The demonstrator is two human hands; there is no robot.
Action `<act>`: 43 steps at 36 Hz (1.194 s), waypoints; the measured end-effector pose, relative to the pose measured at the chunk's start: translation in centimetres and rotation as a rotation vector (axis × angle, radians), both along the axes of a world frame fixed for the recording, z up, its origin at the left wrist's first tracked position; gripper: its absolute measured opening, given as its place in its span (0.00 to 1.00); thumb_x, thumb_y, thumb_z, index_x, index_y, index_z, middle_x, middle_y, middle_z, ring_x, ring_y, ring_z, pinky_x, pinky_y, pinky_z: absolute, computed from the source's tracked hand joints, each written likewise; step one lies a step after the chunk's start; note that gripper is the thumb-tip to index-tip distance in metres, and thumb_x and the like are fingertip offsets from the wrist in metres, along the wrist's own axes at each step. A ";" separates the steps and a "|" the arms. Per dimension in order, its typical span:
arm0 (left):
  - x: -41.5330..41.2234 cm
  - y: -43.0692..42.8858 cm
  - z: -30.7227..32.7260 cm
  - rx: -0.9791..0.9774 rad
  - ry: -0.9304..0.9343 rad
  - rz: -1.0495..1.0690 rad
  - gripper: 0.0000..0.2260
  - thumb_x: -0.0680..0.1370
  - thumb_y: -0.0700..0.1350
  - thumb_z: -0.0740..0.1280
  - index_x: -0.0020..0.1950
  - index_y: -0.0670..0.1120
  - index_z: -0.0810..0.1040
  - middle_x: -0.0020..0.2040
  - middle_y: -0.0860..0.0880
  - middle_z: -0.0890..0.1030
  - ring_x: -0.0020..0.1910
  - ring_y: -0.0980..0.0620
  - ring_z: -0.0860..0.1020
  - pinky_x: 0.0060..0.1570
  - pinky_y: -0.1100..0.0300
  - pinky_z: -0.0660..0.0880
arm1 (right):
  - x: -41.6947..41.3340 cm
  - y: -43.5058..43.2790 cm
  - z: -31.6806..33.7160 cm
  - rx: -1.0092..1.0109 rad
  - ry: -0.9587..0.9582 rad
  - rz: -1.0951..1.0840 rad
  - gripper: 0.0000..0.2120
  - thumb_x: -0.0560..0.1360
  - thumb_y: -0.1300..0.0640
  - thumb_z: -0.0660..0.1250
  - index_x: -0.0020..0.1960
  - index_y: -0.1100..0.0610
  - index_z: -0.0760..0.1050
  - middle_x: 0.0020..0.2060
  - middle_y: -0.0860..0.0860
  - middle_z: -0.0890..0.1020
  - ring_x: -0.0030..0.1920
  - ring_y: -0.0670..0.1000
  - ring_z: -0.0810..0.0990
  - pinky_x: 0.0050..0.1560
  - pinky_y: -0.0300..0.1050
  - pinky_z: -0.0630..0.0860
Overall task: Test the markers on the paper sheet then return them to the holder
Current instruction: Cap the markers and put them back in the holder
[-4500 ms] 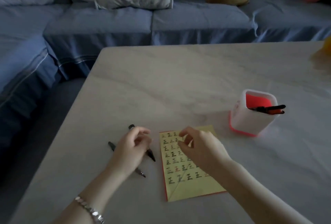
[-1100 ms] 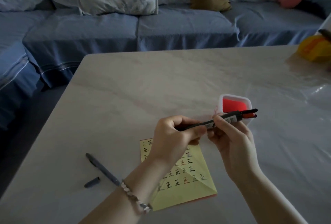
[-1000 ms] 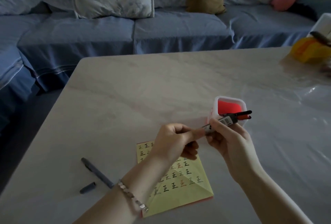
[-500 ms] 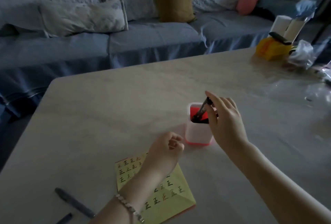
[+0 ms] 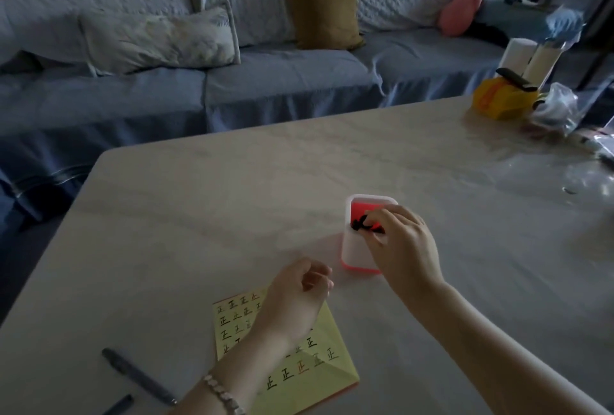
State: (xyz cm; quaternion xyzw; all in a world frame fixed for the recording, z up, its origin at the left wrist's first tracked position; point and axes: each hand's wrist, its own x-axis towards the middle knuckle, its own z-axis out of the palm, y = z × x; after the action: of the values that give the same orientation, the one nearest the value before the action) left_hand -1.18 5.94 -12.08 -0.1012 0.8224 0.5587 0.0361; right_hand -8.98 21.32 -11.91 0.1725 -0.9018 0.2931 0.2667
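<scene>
A white holder (image 5: 354, 250) with a red inside stands mid-table. My right hand (image 5: 407, 248) reaches over its rim and pinches the top of a black marker (image 5: 361, 223) that stands almost fully inside it among other marker tops. My left hand (image 5: 292, 301) hovers loosely curled over the yellow paper sheet (image 5: 319, 378), holding nothing. The sheet carries rows of written test characters. A dark uncapped marker (image 5: 136, 376) lies on the table at the lower left, with its cap (image 5: 119, 405) loose beside it.
The pale marble table (image 5: 232, 198) has its left edge close to a blue sofa (image 5: 282, 82) with cushions. A yellow box (image 5: 498, 100), white rolls and clear plastic bags (image 5: 558, 109) crowd the far right corner.
My right hand carried the capped black marker from above the paper to the holder and lowered it in. My left hand let go of it and stayed over the sheet.
</scene>
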 end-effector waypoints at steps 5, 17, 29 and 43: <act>0.4 -1.2 -0.2 0.001 0.024 0.011 0.07 0.76 0.39 0.64 0.44 0.51 0.77 0.41 0.48 0.82 0.43 0.50 0.80 0.45 0.57 0.76 | -0.3 -0.3 0.1 0.041 0.004 -0.075 0.06 0.59 0.60 0.74 0.35 0.58 0.80 0.35 0.54 0.84 0.43 0.57 0.82 0.50 0.43 0.67; 5.4 -9.9 -0.4 -0.369 0.030 0.092 0.04 0.78 0.48 0.60 0.48 0.54 0.75 0.44 0.58 0.78 0.43 0.63 0.76 0.40 0.66 0.71 | 6.4 -5.3 2.0 0.199 -0.285 0.326 0.03 0.69 0.62 0.69 0.41 0.55 0.80 0.38 0.48 0.82 0.40 0.50 0.79 0.41 0.44 0.77; 14.0 -19.9 -4.1 -0.530 -0.119 0.313 0.05 0.69 0.46 0.69 0.43 0.52 0.77 0.39 0.54 0.78 0.40 0.54 0.77 0.39 0.60 0.74 | 11.5 -21.2 -2.5 0.469 -0.763 0.573 0.13 0.74 0.54 0.60 0.58 0.52 0.73 0.54 0.51 0.79 0.54 0.54 0.77 0.50 0.44 0.73; 15.5 -19.7 -6.4 -0.584 -0.110 0.365 0.07 0.75 0.49 0.65 0.38 0.52 0.71 0.39 0.51 0.77 0.43 0.51 0.76 0.37 0.61 0.64 | 13.3 -23.6 -3.8 0.384 -0.833 0.547 0.10 0.73 0.58 0.61 0.50 0.61 0.77 0.43 0.55 0.80 0.39 0.54 0.76 0.34 0.41 0.69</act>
State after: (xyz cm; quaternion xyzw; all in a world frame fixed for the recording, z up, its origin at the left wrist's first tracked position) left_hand 14.28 -13.74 -18.43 -0.2826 0.9127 0.2908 -0.0507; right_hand 4.30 -2.27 -15.74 0.3163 -0.8907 0.2252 -0.2364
